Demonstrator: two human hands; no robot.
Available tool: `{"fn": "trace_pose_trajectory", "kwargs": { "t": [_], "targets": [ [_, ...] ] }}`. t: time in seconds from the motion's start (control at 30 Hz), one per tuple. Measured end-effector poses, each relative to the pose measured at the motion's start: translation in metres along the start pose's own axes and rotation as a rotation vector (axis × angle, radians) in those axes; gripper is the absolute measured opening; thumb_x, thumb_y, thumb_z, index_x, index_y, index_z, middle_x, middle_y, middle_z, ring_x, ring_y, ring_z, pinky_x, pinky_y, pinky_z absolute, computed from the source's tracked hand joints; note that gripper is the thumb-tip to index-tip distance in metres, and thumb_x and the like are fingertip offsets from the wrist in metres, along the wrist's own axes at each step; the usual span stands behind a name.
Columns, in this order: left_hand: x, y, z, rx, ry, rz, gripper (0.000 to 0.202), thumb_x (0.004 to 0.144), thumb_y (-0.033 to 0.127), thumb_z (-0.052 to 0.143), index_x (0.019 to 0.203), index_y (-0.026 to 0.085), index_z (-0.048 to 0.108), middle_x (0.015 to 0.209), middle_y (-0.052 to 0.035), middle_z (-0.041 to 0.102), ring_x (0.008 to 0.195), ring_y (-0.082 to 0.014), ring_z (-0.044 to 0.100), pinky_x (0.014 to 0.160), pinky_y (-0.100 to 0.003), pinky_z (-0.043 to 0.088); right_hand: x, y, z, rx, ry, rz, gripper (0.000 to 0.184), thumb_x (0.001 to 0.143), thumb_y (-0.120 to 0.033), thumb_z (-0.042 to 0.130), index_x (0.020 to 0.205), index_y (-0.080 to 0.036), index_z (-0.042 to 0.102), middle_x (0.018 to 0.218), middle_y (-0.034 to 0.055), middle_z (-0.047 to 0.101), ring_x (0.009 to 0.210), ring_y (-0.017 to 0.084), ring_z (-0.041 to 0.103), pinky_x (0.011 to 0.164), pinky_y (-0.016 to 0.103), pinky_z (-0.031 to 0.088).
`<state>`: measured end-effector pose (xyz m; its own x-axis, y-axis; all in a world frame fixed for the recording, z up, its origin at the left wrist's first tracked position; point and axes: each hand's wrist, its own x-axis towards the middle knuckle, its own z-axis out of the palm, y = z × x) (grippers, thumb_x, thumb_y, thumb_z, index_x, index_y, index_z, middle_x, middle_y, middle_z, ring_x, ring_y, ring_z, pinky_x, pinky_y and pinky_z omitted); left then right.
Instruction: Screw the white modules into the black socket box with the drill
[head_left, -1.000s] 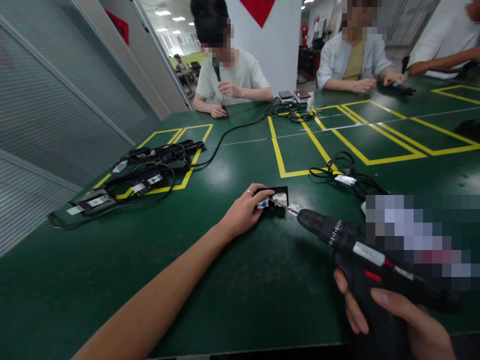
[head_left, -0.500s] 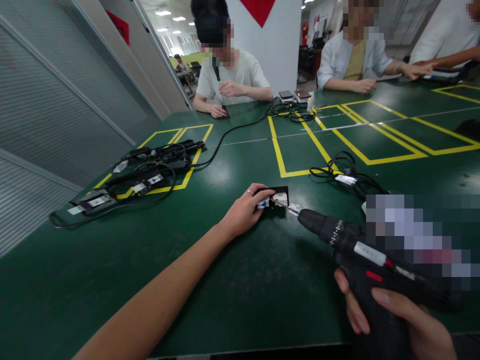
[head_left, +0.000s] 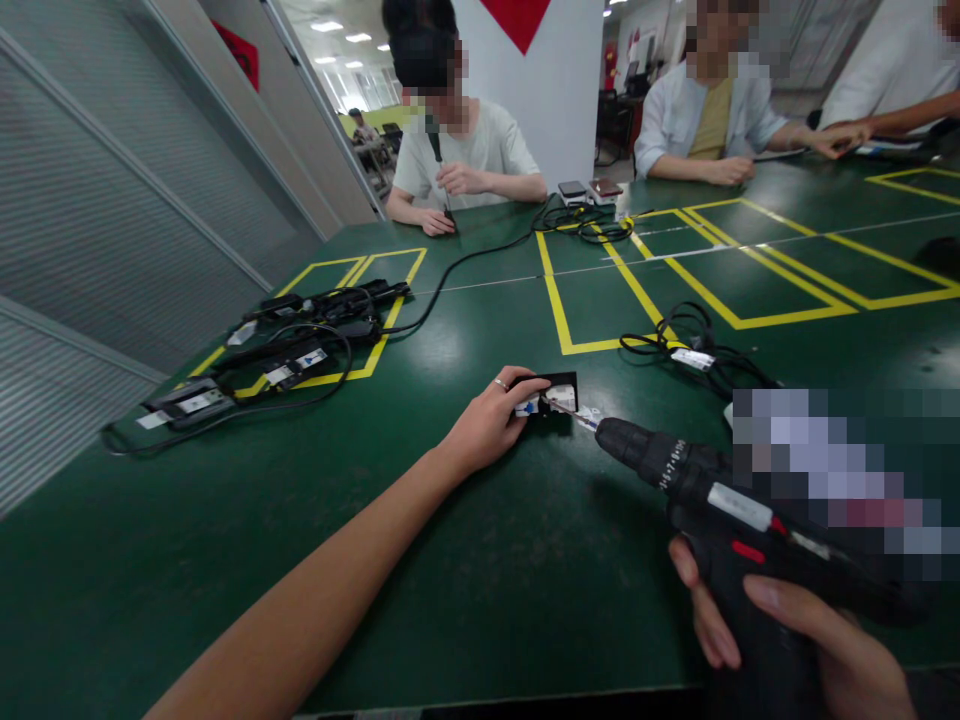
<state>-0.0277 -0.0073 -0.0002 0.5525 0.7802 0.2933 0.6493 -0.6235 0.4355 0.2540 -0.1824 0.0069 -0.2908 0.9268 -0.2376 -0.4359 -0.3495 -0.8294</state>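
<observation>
A small black adapter box (head_left: 553, 385) with a white label lies on the green table (head_left: 480, 560). My left hand (head_left: 487, 425), a ring on one finger, is closed on its left end and holds it down. My right hand (head_left: 795, 640) at the lower right is wrapped round the grip of a black cordless drill (head_left: 705, 490). The drill's bit points left and its tip touches the box's right side.
Several black power adapters with cables (head_left: 277, 350) lie at the left inside a yellow marked box. Another cabled adapter (head_left: 694, 350) lies right of centre. Three people sit at the far side, one holding a screwdriver (head_left: 439, 165). Yellow tape lines (head_left: 555, 300) cross the table.
My hands and the drill have barely moved. At the far right, a person's arm has shifted and the dark object beside it is gone from view.
</observation>
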Motion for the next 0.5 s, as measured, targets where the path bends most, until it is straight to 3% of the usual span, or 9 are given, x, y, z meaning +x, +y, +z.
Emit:
{"fn": "trace_pose_trajectory", "kwargs": {
  "t": [0.5],
  "targets": [
    [-0.0001,-0.0014,0.0012,-0.019,0.018,0.032,0.054,0.079,0.003,0.047,0.128,0.027,0.045,0.128,-0.0068,0.042,0.117,-0.0219,0.047,0.101,-0.045,0.044,0.0002,-0.0013,0.0019,0.008,-0.008,-0.006,0.028,0.086,-0.032,0.046,0.093,-0.016,0.068,0.060,0.0063,0.068,0.052,0.020,0.056,0.055,0.033,0.042]
  ]
}}
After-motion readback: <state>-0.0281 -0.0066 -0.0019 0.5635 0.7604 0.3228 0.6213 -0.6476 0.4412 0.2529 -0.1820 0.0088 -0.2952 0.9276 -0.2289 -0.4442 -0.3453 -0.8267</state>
